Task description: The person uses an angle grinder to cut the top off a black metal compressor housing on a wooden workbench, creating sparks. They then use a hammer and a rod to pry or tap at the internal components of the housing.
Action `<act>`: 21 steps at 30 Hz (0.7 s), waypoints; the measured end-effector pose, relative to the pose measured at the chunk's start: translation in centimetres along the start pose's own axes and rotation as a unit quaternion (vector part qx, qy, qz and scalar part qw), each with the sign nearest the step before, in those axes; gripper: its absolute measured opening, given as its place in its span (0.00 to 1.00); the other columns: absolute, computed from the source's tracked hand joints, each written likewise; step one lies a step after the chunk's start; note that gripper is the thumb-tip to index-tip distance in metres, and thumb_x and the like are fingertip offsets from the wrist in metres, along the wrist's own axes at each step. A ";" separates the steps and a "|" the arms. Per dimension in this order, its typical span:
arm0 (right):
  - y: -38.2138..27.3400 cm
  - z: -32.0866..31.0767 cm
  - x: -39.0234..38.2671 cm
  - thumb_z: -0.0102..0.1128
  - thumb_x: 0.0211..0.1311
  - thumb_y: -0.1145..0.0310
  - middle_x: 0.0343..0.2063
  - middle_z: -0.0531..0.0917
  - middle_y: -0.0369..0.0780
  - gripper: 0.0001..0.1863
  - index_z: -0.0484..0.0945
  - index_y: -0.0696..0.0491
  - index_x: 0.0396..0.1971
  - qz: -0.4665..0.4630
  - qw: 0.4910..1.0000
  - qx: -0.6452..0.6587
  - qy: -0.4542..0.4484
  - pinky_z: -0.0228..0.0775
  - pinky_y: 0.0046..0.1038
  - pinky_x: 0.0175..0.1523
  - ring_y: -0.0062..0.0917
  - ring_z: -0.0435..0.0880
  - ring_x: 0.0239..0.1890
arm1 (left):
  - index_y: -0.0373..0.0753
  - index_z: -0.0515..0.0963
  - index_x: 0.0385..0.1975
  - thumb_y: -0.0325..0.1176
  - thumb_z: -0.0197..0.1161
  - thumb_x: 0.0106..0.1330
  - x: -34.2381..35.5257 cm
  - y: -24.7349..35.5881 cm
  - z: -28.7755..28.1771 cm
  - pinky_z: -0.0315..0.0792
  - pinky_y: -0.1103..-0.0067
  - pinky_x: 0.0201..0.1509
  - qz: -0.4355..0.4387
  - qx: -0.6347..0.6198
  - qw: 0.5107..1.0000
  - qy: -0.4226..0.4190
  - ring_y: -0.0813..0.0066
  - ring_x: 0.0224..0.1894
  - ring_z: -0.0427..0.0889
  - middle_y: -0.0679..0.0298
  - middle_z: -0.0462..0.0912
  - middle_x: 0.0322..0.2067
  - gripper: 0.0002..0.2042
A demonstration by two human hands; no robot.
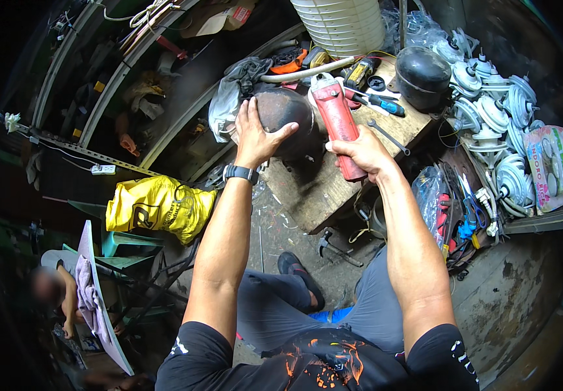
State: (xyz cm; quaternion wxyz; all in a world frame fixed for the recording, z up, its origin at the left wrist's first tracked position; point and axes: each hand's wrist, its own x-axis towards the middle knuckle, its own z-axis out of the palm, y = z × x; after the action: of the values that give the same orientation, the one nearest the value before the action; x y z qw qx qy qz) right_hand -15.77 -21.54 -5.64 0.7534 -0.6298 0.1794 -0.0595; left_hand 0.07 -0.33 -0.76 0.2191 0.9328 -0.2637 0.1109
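So the right hand [363, 151] has its fingers wrapped round the lower end of a long red angle grinder with a grey metal head [339, 124], while the left hand [255, 133] is spread open, fingers apart, laid over the left side of a dark, rounded, rusty-looking metal shell [285, 114]. I'd guess the grinder is fairly hefty, hard-cased and front-heavy with that metal head, so a full wrap round the body is the way to go, and a second hand up near the head would steady it a lot. The casing looks smooth and scuffed, so maybe a bit slick with sweaty fingers. The shell's probably stiff and weighty, not fragile, but being round it could roll, so a wide palm on its side makes sense. Position-wise, the shell sits at the far left part of the worn wooden bench top [307, 195], right under the left palm, and the grinder is just to its right, head pointing away from the person. Can't tell if those two actually touch.
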 end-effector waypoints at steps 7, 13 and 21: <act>0.2 0.0 0.1 0.77 0.54 0.69 0.27 0.82 0.36 0.19 0.77 0.56 0.41 -0.006 1.000 0.006 -0.005 0.78 0.26 0.30 0.20 0.82 0.23 | 0.32 0.54 0.75 0.69 0.76 0.47 -0.2 -0.1 -0.1 0.51 0.57 0.80 0.006 -0.001 1.000 0.006 0.42 0.78 0.50 0.40 0.53 0.75 0.63; 0.2 0.1 -0.1 0.77 0.54 0.69 0.27 0.82 0.36 0.19 0.77 0.55 0.41 0.004 1.000 0.006 -0.004 0.78 0.26 0.29 0.20 0.82 0.23 | 0.32 0.54 0.75 0.69 0.76 0.47 -0.2 -0.2 -0.1 0.51 0.57 0.80 0.010 -0.008 1.000 0.007 0.42 0.78 0.51 0.40 0.53 0.75 0.63; -0.4 0.1 -0.4 0.77 0.54 0.68 0.26 0.81 0.35 0.18 0.78 0.55 0.40 -0.010 0.999 -0.001 -0.032 0.76 0.25 0.30 0.19 0.81 0.23 | 0.32 0.55 0.75 0.69 0.76 0.46 -0.2 -0.4 0.2 0.51 0.56 0.79 0.008 -0.005 1.000 0.008 0.42 0.77 0.51 0.40 0.53 0.75 0.63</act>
State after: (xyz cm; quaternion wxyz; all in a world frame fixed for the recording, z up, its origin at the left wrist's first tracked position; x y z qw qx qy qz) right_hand -16.07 -21.42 -5.13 0.7578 -0.6336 0.1488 -0.0469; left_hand 0.17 -0.06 -1.16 0.2250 0.9286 -0.2704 0.1185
